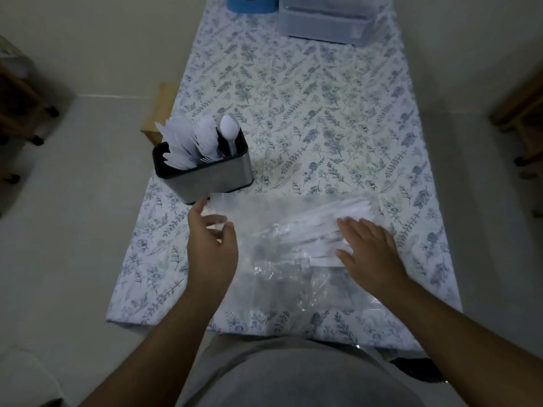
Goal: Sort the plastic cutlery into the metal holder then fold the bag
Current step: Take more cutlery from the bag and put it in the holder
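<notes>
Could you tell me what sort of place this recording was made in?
Probably a room in a home: a table under a floral tablecloth, a metal holder of plastic cutlery on it, clear storage boxes at the far end, and wooden furniture along the plain walls.

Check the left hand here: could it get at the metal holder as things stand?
Probably yes. The left hand hovers at the clear bag's near-left corner, its fingertips just short of the metal holder, and nothing lies between them. Whether it pinches the bag is unclear.

Left grip (213, 243) loosely curled, right grip (368, 249) flat.
</notes>
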